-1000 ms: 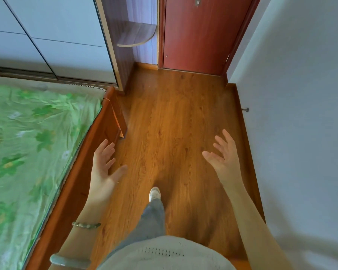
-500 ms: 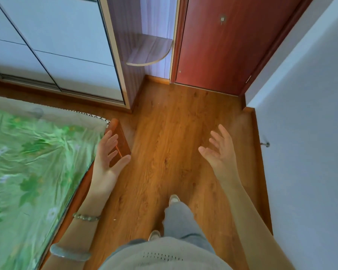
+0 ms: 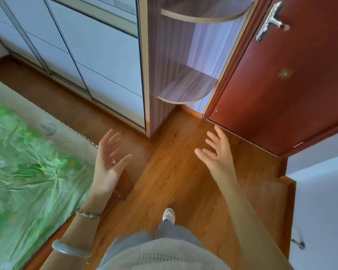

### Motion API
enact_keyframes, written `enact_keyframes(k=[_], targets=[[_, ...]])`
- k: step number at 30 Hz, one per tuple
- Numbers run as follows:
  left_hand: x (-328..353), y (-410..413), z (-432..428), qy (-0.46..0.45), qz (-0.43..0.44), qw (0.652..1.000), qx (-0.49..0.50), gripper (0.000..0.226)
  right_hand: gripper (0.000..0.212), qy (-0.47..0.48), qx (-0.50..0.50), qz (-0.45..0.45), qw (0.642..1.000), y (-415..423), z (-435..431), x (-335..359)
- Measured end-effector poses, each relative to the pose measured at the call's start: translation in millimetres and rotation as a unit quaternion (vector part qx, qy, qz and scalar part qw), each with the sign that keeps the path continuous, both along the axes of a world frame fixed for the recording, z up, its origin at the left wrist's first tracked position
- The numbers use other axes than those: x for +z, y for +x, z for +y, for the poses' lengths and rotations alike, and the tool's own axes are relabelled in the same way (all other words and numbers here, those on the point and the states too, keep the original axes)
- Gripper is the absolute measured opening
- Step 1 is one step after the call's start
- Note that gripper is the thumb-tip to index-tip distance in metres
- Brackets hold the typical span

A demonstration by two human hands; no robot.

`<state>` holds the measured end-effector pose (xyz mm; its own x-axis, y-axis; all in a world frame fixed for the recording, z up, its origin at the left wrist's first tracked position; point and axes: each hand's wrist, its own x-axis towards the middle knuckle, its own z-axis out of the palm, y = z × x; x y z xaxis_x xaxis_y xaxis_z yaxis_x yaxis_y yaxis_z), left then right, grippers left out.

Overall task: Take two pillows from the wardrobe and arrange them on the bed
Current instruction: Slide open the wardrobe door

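- Step, as I judge it: approach to the wardrobe point(image 3: 98, 55); nothing picked up.
- Left hand point(image 3: 107, 162) and right hand point(image 3: 217, 154): both grips released, fingers spread, empty, over the wooden floor point(image 3: 174, 172).
- Wardrobe stands ahead and left of the left hand, sliding doors shut.
- Bed point(image 3: 27, 172) with green sheet lies just left of the left hand; no pillows on it.
- Pillows not visible, presumably behind the doors.
- Next: reach a door edge, slide it open.
- Wardrobe top cut off; red door point(image 3: 291, 84) ahead-right of the right hand.
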<state>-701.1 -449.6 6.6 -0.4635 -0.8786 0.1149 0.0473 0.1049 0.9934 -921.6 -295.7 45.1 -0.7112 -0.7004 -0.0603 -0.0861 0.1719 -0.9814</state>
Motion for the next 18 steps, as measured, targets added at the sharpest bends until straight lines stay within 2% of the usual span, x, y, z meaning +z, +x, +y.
enact_keyframes(k=[7, 13, 18], targets=[[-2.8, -42.0, -63.8, -0.013, -0.022, 0.993, 0.117, 0.077, 0.079, -0.009, 0.129, -0.021, 0.991, -69.3, -123.1, 7.0], [-8.2, -51.3, -139.6, -0.006, -0.024, 0.976, 0.218, 0.073, 0.079, -0.007, 0.237, -0.027, 0.971, -87.2, -244.1, -4.6], [-16.2, -53.4, -226.2, -0.025, -0.035, 0.961, 0.273, 0.082, 0.078, 0.000, 0.300, -0.023, 0.954, -90.6, -363.9, -12.9]])
